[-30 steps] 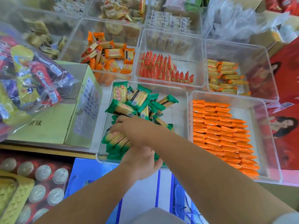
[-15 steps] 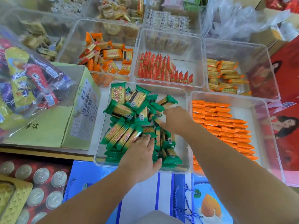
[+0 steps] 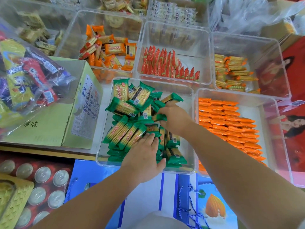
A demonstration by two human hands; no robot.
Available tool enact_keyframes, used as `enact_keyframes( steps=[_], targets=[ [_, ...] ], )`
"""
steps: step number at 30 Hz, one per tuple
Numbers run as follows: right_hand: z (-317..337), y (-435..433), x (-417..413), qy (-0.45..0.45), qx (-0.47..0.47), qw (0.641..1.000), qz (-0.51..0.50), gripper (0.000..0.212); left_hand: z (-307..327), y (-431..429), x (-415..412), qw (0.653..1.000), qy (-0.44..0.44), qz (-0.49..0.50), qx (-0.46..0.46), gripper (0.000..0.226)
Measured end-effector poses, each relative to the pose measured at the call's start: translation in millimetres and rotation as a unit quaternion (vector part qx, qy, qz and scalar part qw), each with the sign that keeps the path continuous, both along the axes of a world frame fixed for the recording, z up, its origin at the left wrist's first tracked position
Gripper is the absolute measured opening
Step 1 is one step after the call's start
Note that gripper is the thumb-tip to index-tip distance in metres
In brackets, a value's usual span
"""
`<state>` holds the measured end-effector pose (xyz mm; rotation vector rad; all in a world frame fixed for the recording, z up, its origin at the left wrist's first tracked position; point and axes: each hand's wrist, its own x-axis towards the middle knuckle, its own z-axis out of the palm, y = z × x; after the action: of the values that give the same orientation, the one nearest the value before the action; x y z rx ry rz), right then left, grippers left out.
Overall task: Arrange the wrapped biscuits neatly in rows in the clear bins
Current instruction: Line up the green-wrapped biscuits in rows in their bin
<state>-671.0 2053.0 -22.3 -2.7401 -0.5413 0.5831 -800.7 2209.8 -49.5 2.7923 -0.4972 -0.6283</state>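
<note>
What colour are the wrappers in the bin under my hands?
Green wrapped biscuits with yellow middles, head view.

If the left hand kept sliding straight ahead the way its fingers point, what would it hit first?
The left hand lies flat, fingertips at the green-wrapped biscuits lined up in the clear bin. Going on, it would push into those packets at once, then probably the loose ones heaped behind.
</note>
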Motion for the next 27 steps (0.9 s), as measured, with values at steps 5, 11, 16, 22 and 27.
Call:
enact_keyframes(
  steps=[5,11,16,22,27],
  targets=[
    [-15.2,15.5,-2.5,0.066,-0.037,0.996,0.054,0.041,2.4,0.5,-0.9,1.0,-0.006,-0.001,-0.01,0.087],
    [-26.9,21.9,-9.6,0.108,-0.042,0.991,0.064,0.036,5.9,-0.8,-2.2,0.999,-0.041,0.022,-0.028,0.089],
    [-24.9,9.8,-4.7,0.153,-0.08,0.982,0.079,0.037,3.0,-0.9,-2.6,0.998,-0.033,0.043,-0.037,0.094],
    [-25.2,6.5,-6.7,0.196,-0.071,0.975,0.071,0.041,-2.2,-0.7,-0.2,0.999,-0.011,0.035,-0.027,0.098],
    [-13.3,-1.9,2.7,0.024,0.089,0.99,-0.109,0.026,-2.3,0.0,-1.2,0.999,-0.009,0.031,-0.017,0.097]
  ],
)
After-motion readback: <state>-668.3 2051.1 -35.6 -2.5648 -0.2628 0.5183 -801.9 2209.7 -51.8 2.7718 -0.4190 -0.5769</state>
